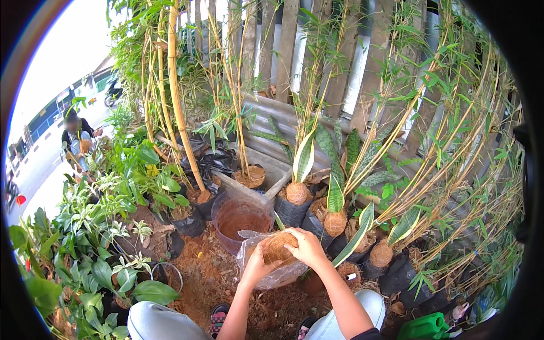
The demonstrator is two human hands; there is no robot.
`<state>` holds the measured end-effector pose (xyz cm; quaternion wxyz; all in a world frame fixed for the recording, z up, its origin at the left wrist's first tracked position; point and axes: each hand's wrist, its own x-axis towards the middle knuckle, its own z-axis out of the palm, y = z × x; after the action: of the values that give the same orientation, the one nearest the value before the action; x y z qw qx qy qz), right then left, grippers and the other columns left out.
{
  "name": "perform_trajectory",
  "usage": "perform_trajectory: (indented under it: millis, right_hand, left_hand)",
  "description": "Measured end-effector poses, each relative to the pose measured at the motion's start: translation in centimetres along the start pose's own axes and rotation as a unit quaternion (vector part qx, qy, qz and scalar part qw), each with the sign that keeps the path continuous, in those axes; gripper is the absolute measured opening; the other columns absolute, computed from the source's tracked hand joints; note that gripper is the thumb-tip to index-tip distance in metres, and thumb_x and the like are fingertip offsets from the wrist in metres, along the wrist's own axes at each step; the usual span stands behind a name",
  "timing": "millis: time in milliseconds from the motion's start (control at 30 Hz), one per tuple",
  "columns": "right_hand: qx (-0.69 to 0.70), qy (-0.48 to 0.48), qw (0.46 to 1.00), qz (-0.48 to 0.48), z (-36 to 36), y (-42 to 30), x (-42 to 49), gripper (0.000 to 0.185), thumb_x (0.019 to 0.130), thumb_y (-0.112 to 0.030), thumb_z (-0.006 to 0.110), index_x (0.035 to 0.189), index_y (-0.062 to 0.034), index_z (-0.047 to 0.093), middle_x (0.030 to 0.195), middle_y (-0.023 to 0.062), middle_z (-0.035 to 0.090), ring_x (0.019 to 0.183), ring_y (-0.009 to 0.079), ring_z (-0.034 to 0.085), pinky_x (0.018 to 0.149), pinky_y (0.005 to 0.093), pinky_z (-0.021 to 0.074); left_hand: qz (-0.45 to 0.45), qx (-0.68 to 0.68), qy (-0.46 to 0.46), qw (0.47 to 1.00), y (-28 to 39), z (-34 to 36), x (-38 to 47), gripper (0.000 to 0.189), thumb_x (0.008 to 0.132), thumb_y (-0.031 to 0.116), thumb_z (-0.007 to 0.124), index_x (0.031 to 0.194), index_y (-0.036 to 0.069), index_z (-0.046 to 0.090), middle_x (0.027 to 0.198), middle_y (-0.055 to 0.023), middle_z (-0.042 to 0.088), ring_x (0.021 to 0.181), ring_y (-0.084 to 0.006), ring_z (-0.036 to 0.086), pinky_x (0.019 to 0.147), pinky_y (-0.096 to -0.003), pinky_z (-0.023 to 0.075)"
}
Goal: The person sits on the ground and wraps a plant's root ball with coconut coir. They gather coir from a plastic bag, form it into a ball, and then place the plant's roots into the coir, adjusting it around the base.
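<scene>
Between my two hands is a rounded clump of brown coconut fibre (278, 246), held over a clear plastic bag (280, 278). My left hand (260, 265) cups its lower left side, and my right hand (305, 246) grips its right side. Just beyond the hands stands a translucent plastic tub (242, 216) with reddish-brown soil inside. Fibre-wrapped root balls with snake plant leaves rest on black grow bags to the right, among them one ball (296, 193), another (335, 223) and a third (381, 255). A white spool-like item (351, 276) lies on a pot nearby.
Leafy plants (102, 272) crowd the left side. Bamboo stems (176, 76) rise in front of a wooden slat fence (289, 51). A green plastic container (423, 327) sits at lower right. Another person (78, 136) crouches at far left beside the road.
</scene>
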<state>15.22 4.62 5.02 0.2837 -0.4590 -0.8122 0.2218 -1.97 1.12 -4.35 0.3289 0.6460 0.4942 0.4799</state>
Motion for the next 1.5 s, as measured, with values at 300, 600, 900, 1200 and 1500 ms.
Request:
perform_trajectory:
  millis: [300,600,900,1200,1500]
  right_hand:
    - [0.229,-0.061,0.971,-0.017,-0.7,-1.3,0.2,0.032,0.077,-0.008,0.071,0.106,0.0004,0.061,0.094,0.0106,0.068,0.084,0.0134,0.063,0.079,0.0288,0.0485]
    - [0.215,0.004,0.976,-0.014,-2.9,-0.1,0.3,0.023,0.077,-0.001,0.069,0.098,0.0030,0.064,0.093,0.0087,0.069,0.086,0.0108,0.060,0.082,0.0282,0.0475]
    - [0.252,0.082,0.964,-0.019,-4.7,-0.7,0.1,0.017,0.075,0.007,0.065,0.092,0.0029,0.066,0.093,0.0068,0.068,0.089,0.0129,0.062,0.083,0.0276,0.0475]
    - [0.311,0.180,0.933,-0.005,-7.8,-1.0,-0.3,0.022,0.073,0.013,0.065,0.093,0.0026,0.066,0.092,0.0053,0.067,0.087,0.0125,0.061,0.082,0.0261,0.0471]
    - [0.354,0.253,0.900,-0.037,-12.8,-2.4,-1.9,0.029,0.073,0.012,0.068,0.101,0.0037,0.061,0.093,0.0054,0.065,0.083,0.0113,0.062,0.074,0.0241,0.0522]
  left_hand:
    - [-0.034,-0.055,0.124,0.990,-2.6,3.2,-1.2,0.059,0.068,0.020,0.080,0.116,-0.001,0.053,0.113,-0.0179,0.060,0.105,-0.0317,0.057,0.089,-0.0377,0.0451]
    - [0.023,0.202,0.135,0.970,-3.0,1.9,-1.5,0.027,0.073,0.021,0.072,0.091,0.002,0.064,0.098,-0.0137,0.064,0.091,-0.0340,0.059,0.082,-0.0410,0.0461]
    - [0.020,0.234,0.118,0.965,-2.7,1.4,-1.1,0.024,0.076,0.028,0.071,0.085,0.006,0.064,0.086,-0.0088,0.064,0.082,-0.0308,0.061,0.072,-0.0410,0.0474]
    - [-0.058,0.210,0.081,0.973,-3.3,0.2,-1.6,0.037,0.076,0.035,0.070,0.096,0.005,0.065,0.098,-0.0150,0.065,0.090,-0.0326,0.062,0.080,-0.0408,0.0489]
    - [-0.084,0.195,-0.051,0.976,3.1,-5.5,-0.5,0.065,0.066,0.031,0.079,0.119,0.003,0.054,0.116,-0.0187,0.058,0.111,-0.0344,0.053,0.093,-0.0389,0.0444]
